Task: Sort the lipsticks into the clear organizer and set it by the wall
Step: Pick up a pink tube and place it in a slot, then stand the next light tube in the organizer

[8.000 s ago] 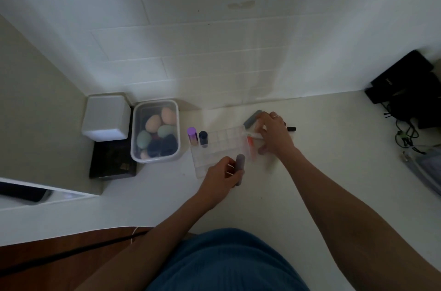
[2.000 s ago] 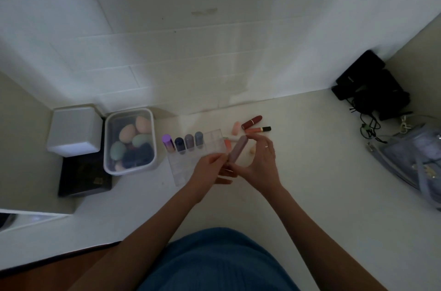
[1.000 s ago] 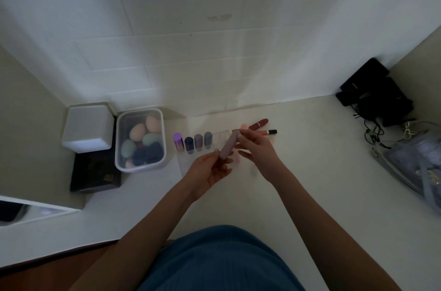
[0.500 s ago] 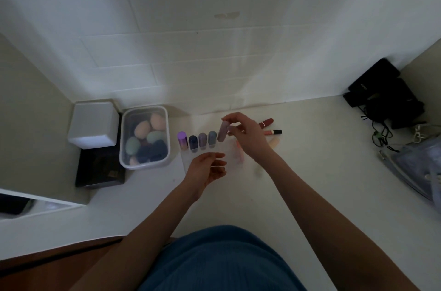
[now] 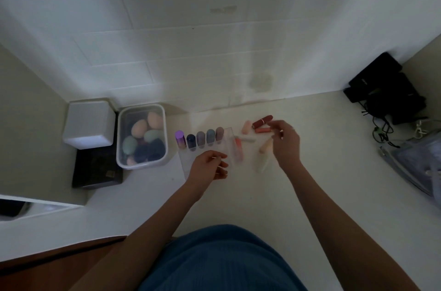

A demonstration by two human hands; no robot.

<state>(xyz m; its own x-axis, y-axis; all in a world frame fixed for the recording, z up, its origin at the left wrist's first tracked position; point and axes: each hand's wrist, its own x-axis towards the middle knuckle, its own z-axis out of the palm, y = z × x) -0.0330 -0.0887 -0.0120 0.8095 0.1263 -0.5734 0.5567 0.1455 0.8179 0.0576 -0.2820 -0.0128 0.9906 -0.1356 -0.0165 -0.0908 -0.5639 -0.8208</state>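
The clear organizer (image 5: 188,159) sits on the pale counter. Its back row holds several upright lipsticks, from a purple one (image 5: 179,139) on the left to a mauve one (image 5: 219,134) on the right. My left hand (image 5: 210,168) hovers over the organizer's front, fingers loosely curled, holding nothing. Loose lipsticks lie to the right: a dark red one (image 5: 262,121), an orange-red tube (image 5: 261,130), a pink one (image 5: 246,126), a peach one (image 5: 266,146). My right hand (image 5: 285,144) reaches over them, fingertips spread around the orange-red tube's right end.
A lidded clear tub of makeup sponges (image 5: 142,135) stands left of the organizer, beside a white box (image 5: 89,122) on a black box (image 5: 96,169). Black gear with cables (image 5: 386,90) and a clear pouch (image 5: 420,164) sit at the right. The tiled wall (image 5: 214,52) is close behind.
My right hand has let go of the mauve lipstick, which now stands in the organizer's back row, and has moved right to the loose lipsticks. My left hand stayed by the organizer.
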